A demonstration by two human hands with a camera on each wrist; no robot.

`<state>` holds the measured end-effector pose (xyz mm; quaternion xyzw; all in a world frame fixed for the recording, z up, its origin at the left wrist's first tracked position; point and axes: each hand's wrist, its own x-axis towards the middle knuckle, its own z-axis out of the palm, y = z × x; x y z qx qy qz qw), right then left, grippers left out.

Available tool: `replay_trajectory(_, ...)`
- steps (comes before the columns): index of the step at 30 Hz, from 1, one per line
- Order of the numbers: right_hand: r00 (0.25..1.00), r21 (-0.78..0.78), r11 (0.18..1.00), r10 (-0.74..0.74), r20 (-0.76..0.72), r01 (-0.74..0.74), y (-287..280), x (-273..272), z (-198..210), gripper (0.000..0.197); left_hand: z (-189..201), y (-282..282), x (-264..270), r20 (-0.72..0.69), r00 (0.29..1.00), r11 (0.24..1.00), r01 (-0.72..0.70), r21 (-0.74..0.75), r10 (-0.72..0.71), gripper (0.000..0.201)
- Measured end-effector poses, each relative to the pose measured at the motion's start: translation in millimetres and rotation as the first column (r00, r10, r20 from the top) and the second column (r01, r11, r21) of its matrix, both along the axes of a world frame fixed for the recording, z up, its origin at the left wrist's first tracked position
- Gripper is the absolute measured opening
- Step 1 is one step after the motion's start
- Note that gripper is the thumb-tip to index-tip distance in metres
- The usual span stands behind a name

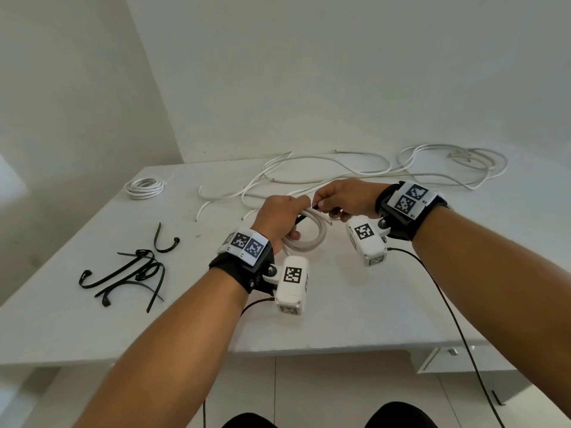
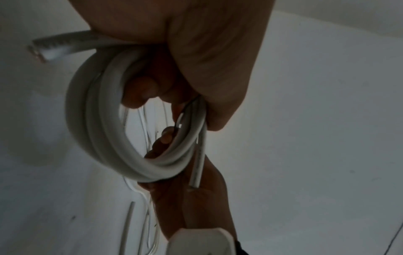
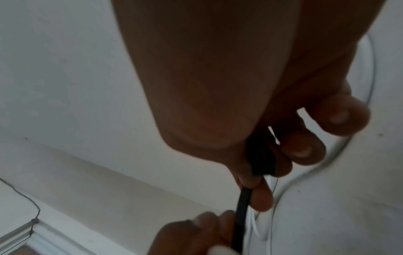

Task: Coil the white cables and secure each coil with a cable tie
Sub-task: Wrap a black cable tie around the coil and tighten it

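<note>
My left hand (image 1: 279,219) grips a small coil of white cable (image 1: 309,234) just above the white table (image 1: 370,291); the left wrist view shows the coil (image 2: 104,124) looped through its curled fingers (image 2: 141,93), one cut end (image 2: 39,51) sticking out. My right hand (image 1: 340,199) pinches a black cable tie (image 1: 315,207) at the coil's top; in the right wrist view the tie (image 3: 240,215) runs down from its fingertips (image 3: 259,198) toward the left hand (image 3: 196,229). Whether the tie is threaded round the coil is hidden.
Several loose white cables (image 1: 355,171) sprawl across the back of the table. A finished white coil (image 1: 144,187) lies at the back left. A heap of black cable ties (image 1: 133,270) sits at the front left. Thin black wires (image 1: 448,310) trail from the wrist cameras.
</note>
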<state>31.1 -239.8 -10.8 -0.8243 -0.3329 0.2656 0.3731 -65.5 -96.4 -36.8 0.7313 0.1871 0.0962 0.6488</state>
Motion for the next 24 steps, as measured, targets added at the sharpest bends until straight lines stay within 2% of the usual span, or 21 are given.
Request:
replay_trajectory(4,0.996,-0.132,0.990,0.055,0.074,-0.044,-1.5,5.2,3.9,0.018,-6.9,-1.2,-0.1,-0.079,0.994,0.996,0.084,0.040,-0.081,0.021)
replay_trajectory(7,0.966,-0.271,0.960,0.127,0.227,-0.062,3.2,3.9,11.6,0.017,-8.6,-0.2,0.8,-0.065,0.993,0.992,0.106,0.060,-0.103,0.020)
replay_trajectory(9,0.929,-0.193,0.981,0.063,0.365,0.009,8.4,1.2,15.7,0.011,-5.5,1.5,3.5,-0.032,0.999,0.999,0.041,0.020,-0.040,0.025)
replay_trajectory(11,0.859,0.036,0.998,-0.069,0.507,0.060,12.7,-0.4,16.3,0.030,-0.1,6.9,7.3,-0.027,0.996,0.994,-0.081,-0.070,0.080,0.030)
replay_trajectory(13,0.813,0.216,0.976,-0.129,0.567,0.005,16.7,-5.8,14.6,0.044,5.5,14.5,10.1,-0.024,0.984,0.974,-0.179,-0.142,0.177,0.030)
replay_trajectory(15,0.810,0.203,0.975,-0.046,0.585,-0.092,22.2,-13.9,9.8,0.048,9.9,20.0,12.3,-0.008,0.975,0.955,-0.218,-0.202,0.221,0.025)
replay_trajectory(18,0.758,0.043,0.989,0.079,0.647,-0.140,32.8,-23.1,-0.1,0.041,14.5,23.2,14.0,-0.021,0.964,0.911,-0.257,-0.322,0.265,0.018)
replay_trajectory(20,0.717,0.037,0.994,0.046,0.695,-0.099,39.1,-23.1,-6.0,0.034,16.2,23.0,13.4,-0.019,0.965,0.901,-0.252,-0.354,0.262,0.017)
replay_trajectory(24,0.641,0.156,0.985,-0.078,0.764,-0.067,48.2,-21.0,-15.5,0.023,14.6,24.1,11.9,0.025,0.966,0.917,-0.237,-0.321,0.258,0.016)
